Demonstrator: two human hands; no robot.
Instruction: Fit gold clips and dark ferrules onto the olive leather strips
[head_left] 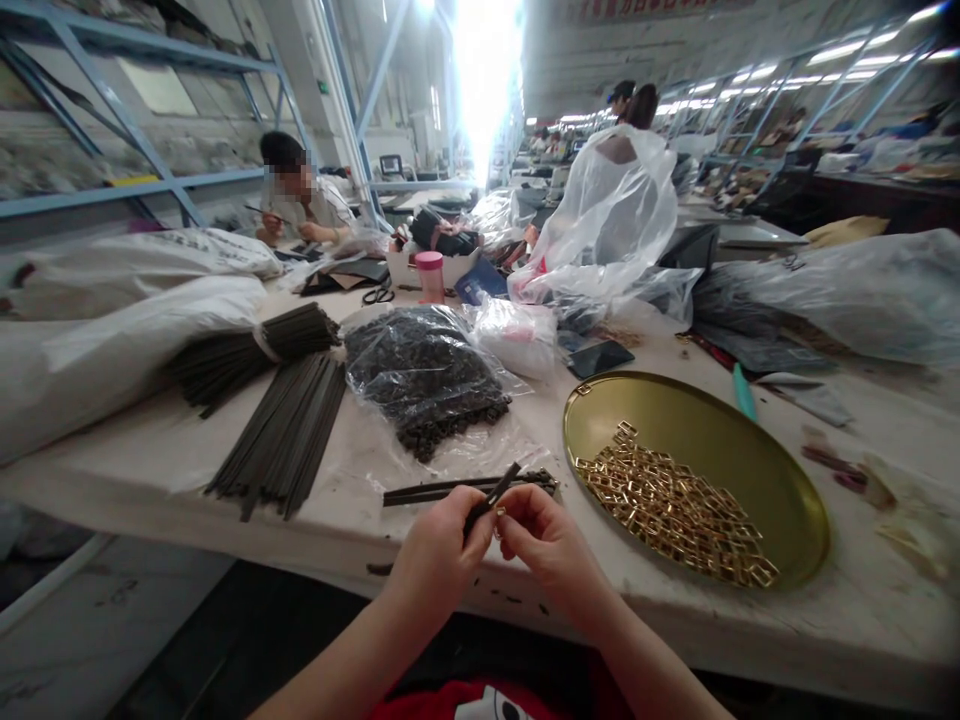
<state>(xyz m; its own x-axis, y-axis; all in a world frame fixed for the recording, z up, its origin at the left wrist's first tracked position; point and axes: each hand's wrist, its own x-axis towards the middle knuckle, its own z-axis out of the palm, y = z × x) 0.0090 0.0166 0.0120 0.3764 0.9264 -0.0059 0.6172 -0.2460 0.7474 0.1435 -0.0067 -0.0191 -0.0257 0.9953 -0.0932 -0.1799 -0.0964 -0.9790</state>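
My left hand point(439, 550) is closed round a thin dark strap point(491, 497) that sticks up and to the right from its fingers. My right hand point(544, 535) pinches a small gold buckle point(499, 513) at the strap's lower end, fingertips touching those of the left. Both hands are just in front of the table edge. A few more dark straps point(465, 488) lie flat on the table right behind my hands. A round gold tray point(675, 405) to the right holds a heap of gold buckles point(679, 505).
A bundle and a loose fan of dark straps point(281, 430) lie to the left, beside big white sacks point(112, 340). A clear bag of dark small parts point(427, 375) sits in the middle. Plastic bags, a phone point(600, 357) and scissors lie farther back. Another person point(300, 200) works at the far side.
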